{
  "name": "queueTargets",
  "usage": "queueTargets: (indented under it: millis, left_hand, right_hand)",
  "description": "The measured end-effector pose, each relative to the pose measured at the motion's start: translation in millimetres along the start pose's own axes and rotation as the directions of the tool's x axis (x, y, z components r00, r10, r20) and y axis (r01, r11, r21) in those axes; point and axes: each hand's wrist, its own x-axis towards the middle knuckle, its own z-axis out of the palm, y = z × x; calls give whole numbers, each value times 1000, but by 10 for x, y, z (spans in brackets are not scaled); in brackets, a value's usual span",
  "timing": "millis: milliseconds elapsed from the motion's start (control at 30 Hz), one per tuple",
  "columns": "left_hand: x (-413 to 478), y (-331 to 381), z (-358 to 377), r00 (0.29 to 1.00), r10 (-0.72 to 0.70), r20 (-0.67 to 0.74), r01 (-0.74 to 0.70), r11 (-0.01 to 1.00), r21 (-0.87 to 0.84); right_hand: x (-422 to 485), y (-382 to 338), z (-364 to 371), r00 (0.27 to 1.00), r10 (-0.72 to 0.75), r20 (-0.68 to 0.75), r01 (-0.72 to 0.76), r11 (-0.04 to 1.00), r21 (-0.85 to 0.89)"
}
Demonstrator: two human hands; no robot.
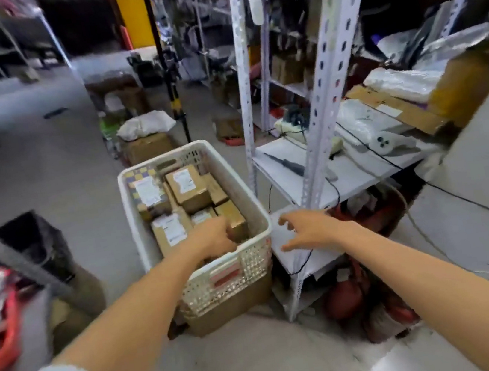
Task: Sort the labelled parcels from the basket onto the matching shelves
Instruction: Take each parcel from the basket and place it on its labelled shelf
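The parcel is sitting in the basket's near right corner, tight against the rim, the left hand curling its fingers over it. At least six parcels are crowding the basket. The right hand is hovering, fingers apart, over the low shelf just beside the basket. The floor is lying open on the basket's left.

At centre frame, the left hand reaches into the white basket and grips a brown parcel. To its right, the right hand hovers with fingers spread above a low white shelf.
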Motion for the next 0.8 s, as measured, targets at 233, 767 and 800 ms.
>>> queueTargets:
  millis: [233, 767, 800]
  left_hand:
    - [-45, -1131, -161, 982, -183, 36, 186, 977, -108]
    - [929, -2236, -247, 931, -354, 85, 364, 893, -265]
    - [1002, -2314, -285, 921, -379, 86, 388, 881, -269]
  right_hand:
    - [794, -766, 103, 995, -74, 72, 80, 994, -79]
    - [2805, -1121, 93, 964, -159, 214, 178, 981, -74]
    - [2976, -1116, 69, 960, -164, 226, 185, 980, -72]
